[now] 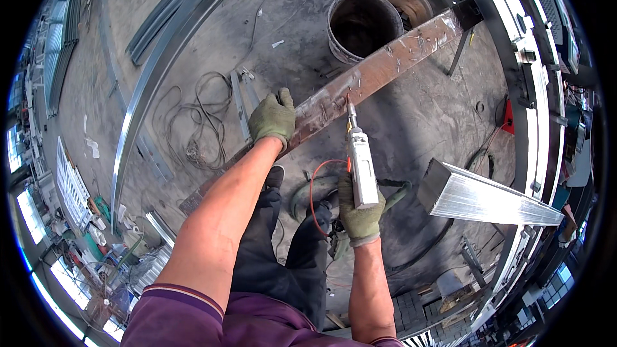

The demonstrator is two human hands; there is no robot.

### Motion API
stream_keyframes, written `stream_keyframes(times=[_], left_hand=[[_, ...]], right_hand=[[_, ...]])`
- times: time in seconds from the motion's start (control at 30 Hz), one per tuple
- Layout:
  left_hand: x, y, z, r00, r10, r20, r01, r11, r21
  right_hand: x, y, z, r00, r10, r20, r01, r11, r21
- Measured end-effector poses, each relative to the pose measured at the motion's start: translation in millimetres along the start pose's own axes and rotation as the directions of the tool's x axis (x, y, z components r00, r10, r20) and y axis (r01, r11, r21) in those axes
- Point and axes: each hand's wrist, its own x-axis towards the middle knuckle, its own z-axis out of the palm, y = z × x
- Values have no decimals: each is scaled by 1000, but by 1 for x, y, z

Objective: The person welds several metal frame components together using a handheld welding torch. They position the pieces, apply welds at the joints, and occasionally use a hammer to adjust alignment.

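A green-gloved right hand, my right hand [361,212], wraps round the grip of a white handheld welding gun [364,167]. The gun's narrow metal nozzle points away from me, its tip at the near edge of a long, rusty steel beam [385,64]. That beam runs slantwise from the lower left to the upper right, with scuffs and pale marks on its face. My left hand [272,117], in a matching glove, lies at the beam's left side with its fingers curled. What those fingers close on is hidden. An orange cable [313,196] loops beside the gun.
Beyond the beam stand a dark open bucket [363,22] and a second round container [411,8]. A curved steel frame [151,67] arcs at left; another [524,90] stands at right. An aluminium-coloured profile [488,199] juts in. Tangled cables [199,112] lie on the floor.
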Motion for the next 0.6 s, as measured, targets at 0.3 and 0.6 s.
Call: stream_keyframes(times=[0.3,0.6], left_hand=[[2,-4,3,1000,3,-2,-3,1000,-1],[-2,0,-2,1000,10,-5,-10,1000,-28]], right_hand=[[4,-10,-1,997,-60,-43,58,998,-36],[4,-11,2,998,-60,-25,57,994,-97]])
